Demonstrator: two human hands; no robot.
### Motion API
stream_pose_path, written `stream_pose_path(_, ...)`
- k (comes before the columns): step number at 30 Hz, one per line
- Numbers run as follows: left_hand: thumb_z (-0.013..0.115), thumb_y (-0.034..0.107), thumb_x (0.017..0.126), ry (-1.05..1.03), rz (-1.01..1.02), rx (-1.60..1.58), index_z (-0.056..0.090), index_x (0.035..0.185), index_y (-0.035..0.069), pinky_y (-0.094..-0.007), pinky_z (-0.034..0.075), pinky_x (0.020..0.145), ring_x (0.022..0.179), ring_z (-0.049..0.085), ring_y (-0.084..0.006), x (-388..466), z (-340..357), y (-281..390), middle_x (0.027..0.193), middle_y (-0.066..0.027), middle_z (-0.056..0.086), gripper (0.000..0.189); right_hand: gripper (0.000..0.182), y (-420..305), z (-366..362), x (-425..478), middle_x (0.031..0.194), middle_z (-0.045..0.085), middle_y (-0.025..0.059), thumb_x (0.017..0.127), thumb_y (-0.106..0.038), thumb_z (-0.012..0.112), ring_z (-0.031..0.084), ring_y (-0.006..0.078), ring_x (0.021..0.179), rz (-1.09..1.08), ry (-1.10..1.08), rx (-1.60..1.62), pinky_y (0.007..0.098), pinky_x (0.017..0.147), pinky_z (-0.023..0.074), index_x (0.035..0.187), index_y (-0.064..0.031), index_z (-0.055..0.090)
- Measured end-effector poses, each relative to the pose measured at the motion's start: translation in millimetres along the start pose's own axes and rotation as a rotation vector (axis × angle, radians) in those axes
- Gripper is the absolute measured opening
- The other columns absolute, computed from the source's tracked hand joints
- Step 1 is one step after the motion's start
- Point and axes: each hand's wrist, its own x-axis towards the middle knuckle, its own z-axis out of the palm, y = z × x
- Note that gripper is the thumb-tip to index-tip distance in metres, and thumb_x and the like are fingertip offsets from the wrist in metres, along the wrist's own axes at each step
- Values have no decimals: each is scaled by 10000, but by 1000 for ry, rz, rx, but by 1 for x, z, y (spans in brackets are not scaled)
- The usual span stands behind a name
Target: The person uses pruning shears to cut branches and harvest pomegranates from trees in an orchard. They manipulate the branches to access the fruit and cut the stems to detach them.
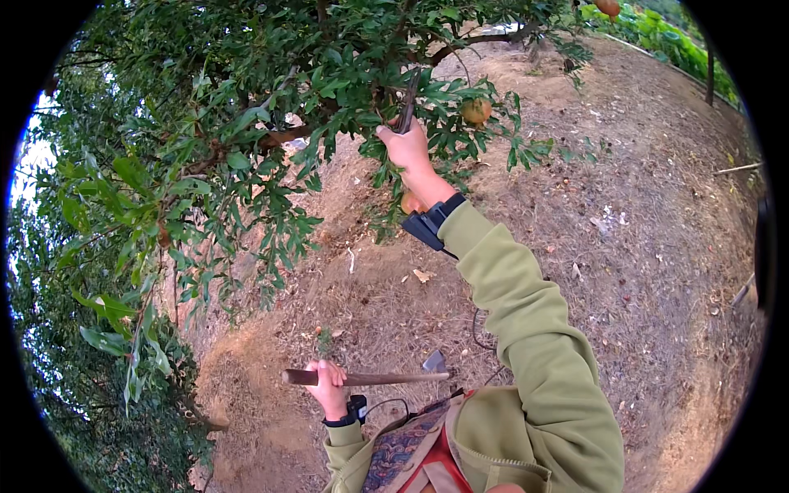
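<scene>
Low in the head view, my left hand (327, 385) grips the wooden handle (394, 378) of a hand tool near its butt end. The tool's grey metal blade (434, 362), of a hoe or an axe, points away from me at the handle's right end. Farther up, my right arm reaches into a pomegranate tree (345, 61). There my right hand (408, 146) is closed around a dark, narrow piece (409, 101) that looks like a branch; leaves partly hide it. One yellowish pomegranate (476, 111) hangs right of this hand. A reddish pomegranate (412, 202) shows beside the wrist, partly covered.
Dense foliage (92, 246) fills the left side. A thick bare limb (481, 40) crosses at the top. Dry ground (616, 246) with straw and leaf litter lies below, with a stick (738, 168) at the right. Another pomegranate (608, 6) hangs at the top right.
</scene>
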Motion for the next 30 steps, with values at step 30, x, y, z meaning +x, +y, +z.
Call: stream_pose_path(30,459,95,964,-44,7,-22,348,744,101,-263,366,438,436,355,-97,5,-1,-6,523,7,352,247,90,24,-39,-103,763,611,61,891,-49,568,555,115,619,314,-328,93,249,549,457,945,-40,496)
